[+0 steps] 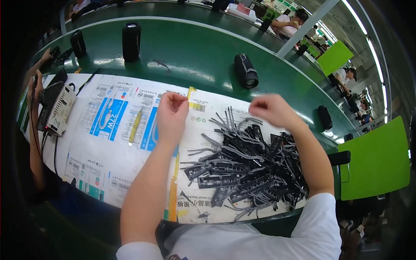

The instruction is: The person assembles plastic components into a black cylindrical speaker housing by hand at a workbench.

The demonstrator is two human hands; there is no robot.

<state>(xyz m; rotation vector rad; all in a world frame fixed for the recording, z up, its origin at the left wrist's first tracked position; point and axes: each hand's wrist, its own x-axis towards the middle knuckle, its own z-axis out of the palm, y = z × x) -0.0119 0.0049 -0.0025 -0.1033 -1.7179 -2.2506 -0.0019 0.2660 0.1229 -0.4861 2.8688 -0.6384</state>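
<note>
Over the printed cardboard (82, 130), the left hand (173, 113) pinches its fingertips together and the right hand (269, 107) curls inward; whether either holds anything, I cannot tell. Just nearer than the right hand lies a heap of black strips with gray cords (255, 167). Left of the left hand sits a blue printed label (110, 118); beyond both, a speaker (245, 71) bears pale lettering.

**Black parts lying in a tangled heap (260, 167)**

Many long, narrow black pieces (225, 181) are lying crisscrossed on a printed white cardboard sheet (190, 134), several showing holes along their faces. Grey-and-black cords (242, 154) are winding among them, their loose ends sticking out toward the left and the far side.
</note>
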